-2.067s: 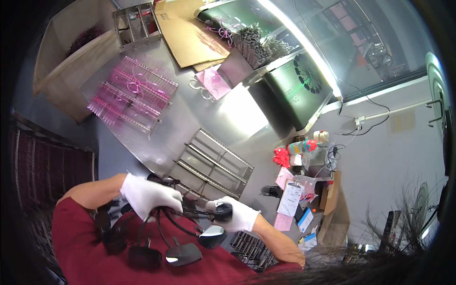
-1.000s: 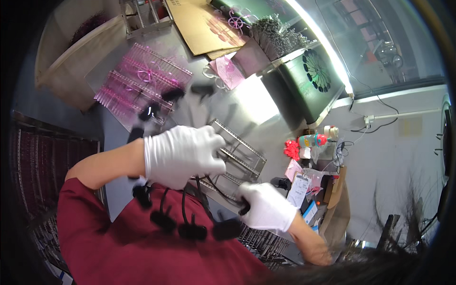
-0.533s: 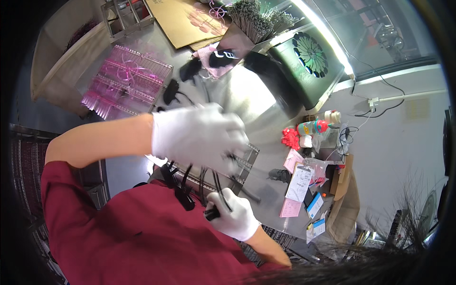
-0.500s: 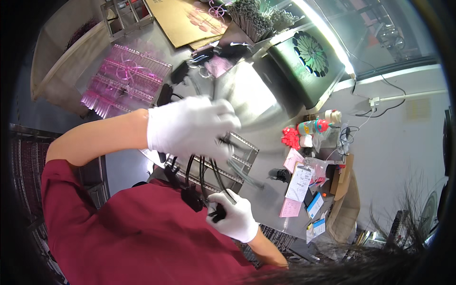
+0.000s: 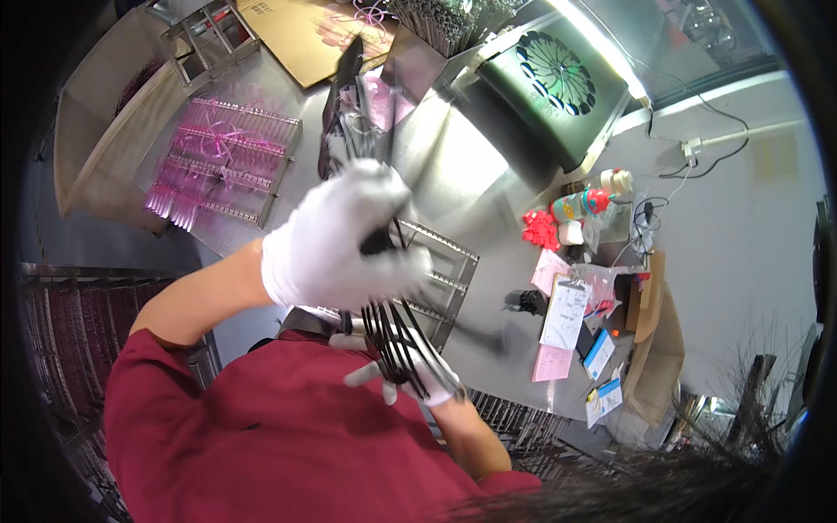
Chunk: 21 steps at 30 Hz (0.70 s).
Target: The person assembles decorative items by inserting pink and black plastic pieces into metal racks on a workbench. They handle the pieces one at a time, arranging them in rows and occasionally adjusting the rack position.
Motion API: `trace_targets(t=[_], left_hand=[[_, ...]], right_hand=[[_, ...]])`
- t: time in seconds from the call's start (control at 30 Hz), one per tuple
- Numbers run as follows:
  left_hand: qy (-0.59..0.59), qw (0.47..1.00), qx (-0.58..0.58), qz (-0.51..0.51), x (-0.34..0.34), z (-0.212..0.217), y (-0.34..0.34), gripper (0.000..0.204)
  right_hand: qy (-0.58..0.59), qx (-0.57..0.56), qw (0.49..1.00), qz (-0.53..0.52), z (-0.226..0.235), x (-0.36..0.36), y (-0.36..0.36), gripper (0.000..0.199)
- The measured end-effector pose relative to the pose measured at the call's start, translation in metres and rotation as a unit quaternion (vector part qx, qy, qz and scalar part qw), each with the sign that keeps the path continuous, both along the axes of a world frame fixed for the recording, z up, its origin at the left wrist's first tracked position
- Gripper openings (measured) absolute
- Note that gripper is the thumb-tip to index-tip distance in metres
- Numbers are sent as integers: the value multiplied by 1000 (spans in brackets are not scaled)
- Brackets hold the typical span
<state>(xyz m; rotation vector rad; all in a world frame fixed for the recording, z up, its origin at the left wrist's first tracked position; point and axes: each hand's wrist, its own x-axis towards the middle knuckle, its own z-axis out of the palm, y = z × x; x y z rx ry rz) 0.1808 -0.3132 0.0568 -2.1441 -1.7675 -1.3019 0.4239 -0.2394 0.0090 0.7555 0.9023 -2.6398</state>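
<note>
My left hand [image 5: 336, 235], in a white glove and smeared by motion, is closed around a bundle of thin black cables [image 5: 388, 340] above the workbench. From the hand's far side stick up long dark pieces [image 5: 349, 105], blurred, whose kind I cannot make out. The cable loops hang down from the hand toward my body. Below it, my right hand [image 5: 427, 375], also white-gloved, has its fingers spread out beneath the loops, which pass across its palm. Under the left hand lies a metal rack frame [image 5: 453, 279] with toothed bars, partly hidden.
Another metal rack [image 5: 231, 157] with pink-purple strips and ribbon lies on the left. Farther back are cardboard [image 5: 296, 35], a pile of grey wire-like pieces [image 5: 453, 22] and a dark box with a round vent [image 5: 558, 74]. A clipboard [image 5: 567, 314] and bottle [image 5: 575, 206] are on the right.
The right hand has loosened from a grip on the cables to spread fingers. The dark pieces beyond the left hand have swung together and upward. The view has shifted slightly.
</note>
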Motion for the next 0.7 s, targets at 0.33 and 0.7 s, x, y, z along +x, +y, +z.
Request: trace_targets(t=[0.33,0.7], left_hand=[[-96,989,55,100,0,-14,-26,40],[-293,947,118,67,15,-42,-31,57]], right_hand=[[17,27,999,-14,5,-26,-11,51],[-4,94,996,1,-7,-39,-28,28]])
